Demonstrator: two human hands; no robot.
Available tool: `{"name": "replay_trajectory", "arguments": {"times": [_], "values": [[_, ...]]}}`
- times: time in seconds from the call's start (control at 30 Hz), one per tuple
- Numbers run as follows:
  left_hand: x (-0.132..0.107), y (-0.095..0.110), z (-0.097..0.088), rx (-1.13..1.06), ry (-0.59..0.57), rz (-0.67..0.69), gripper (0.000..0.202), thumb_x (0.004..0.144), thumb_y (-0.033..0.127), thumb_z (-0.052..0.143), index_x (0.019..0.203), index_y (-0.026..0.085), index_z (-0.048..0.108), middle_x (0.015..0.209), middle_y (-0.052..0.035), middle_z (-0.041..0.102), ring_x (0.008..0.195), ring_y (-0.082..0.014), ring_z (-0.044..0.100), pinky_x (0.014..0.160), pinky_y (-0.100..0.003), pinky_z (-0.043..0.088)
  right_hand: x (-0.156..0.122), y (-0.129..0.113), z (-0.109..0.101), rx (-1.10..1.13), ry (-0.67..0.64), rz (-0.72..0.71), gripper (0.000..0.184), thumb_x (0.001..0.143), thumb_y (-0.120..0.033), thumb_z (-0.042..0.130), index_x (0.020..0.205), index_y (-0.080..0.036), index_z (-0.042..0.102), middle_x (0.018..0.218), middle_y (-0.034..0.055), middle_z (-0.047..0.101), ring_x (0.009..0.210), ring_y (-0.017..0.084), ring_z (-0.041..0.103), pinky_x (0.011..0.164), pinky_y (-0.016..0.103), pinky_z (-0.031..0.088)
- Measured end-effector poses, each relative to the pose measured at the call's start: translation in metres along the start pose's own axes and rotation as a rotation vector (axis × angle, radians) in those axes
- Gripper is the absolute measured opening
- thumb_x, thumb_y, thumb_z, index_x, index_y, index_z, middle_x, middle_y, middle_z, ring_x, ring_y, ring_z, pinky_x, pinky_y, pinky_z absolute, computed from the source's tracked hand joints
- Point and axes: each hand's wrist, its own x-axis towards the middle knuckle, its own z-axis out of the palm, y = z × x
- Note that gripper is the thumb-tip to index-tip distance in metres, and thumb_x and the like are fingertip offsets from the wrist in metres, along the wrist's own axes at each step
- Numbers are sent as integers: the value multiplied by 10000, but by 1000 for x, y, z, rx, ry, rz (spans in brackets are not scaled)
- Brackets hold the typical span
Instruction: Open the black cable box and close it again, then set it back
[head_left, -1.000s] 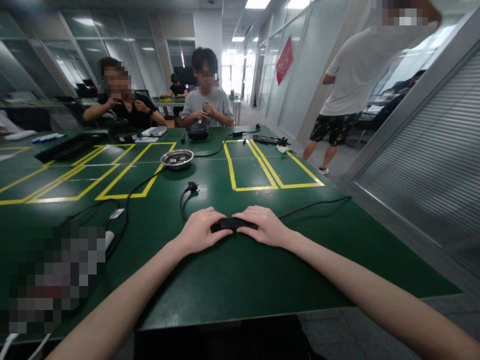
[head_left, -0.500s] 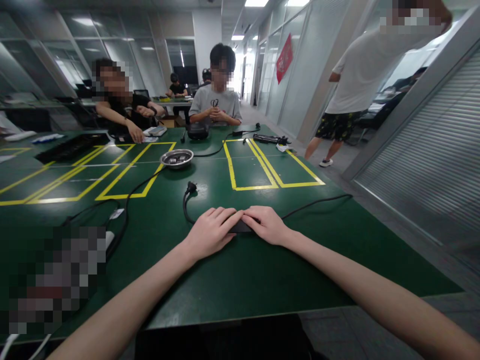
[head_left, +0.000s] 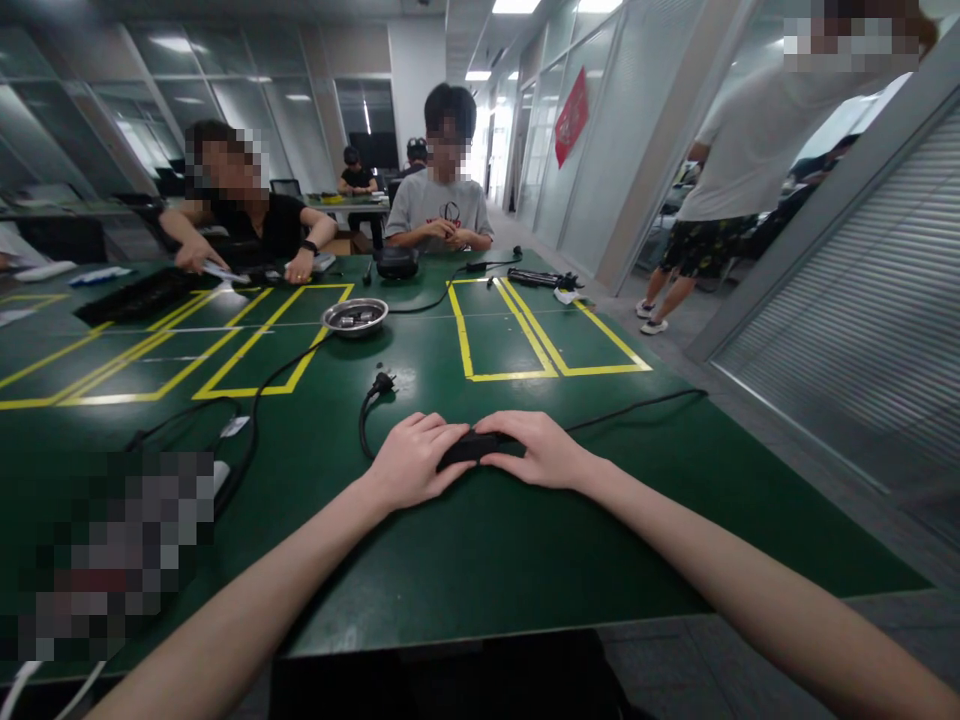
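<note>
A black power adapter (head_left: 474, 447) lies on the green table (head_left: 480, 560) between my two hands. My left hand (head_left: 420, 458) is closed around its left end, thumb along the near side and fingers over the far side. Around the right end, my right hand (head_left: 534, 448) grips in the same way. From the left end a black cord curls up to a power plug (head_left: 384, 383) resting on the table. A thinner black cable (head_left: 637, 405) runs off to the right. My palms hide both ends of the adapter.
A metal bowl (head_left: 355, 317) with small metal parts stands beyond my hands. Yellow tape outlines (head_left: 514, 376) mark the tabletop. A folded black tripod (head_left: 544, 279) and a black case (head_left: 396, 262) lie farther back. Two people work across the table; another person (head_left: 742, 150) stands at the right.
My hands have moved slightly apart, showing more of the adapter. The plug has shifted a little. Across the table, the person at left has moved both arms; the standing person has shifted right.
</note>
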Motion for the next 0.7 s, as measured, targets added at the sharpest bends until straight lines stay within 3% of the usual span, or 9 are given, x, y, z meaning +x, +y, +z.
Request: {"name": "replay_trajectory", "arguments": {"times": [0.2,0.37,0.53,0.7], "values": [[0,0,-2,-39,98,-15,340,1045,428,549,1160,145,699,981,-122,781,851,-240,725,777,-369,569,1,1,2,-191,38,-46,292,1037,-389,574,1165,-147,676,974,135,760,851,247,724,766,356,566],[-2,1,0,-100,59,-59,302,1016,417,602,1171,177,700,997,-108,786,880,-237,733,822,-364,568,1,2,3,-174,18,-100,282,1014,-370,610,1199,-162,652,1020,127,768,897,249,737,804,369,582],[-4,-4,2,-100,-23,-128,427,954,441,666,1299,190,645,1037,-94,786,879,-241,740,806,-343,571,2,-1,3,-157,60,-179,192,1027,-278,552,1155,-181,658,1134,150,757,1017,260,724,879,414,592],[-3,-5,1,21,-122,-40,325,951,314,642,1238,163,665,984,-95,787,860,-253,721,763,-353,533,2,-4,-2,66,-60,10,331,923,-392,717,1181,-198,643,1099,102,740,961,237,710,856,367,576]]}}
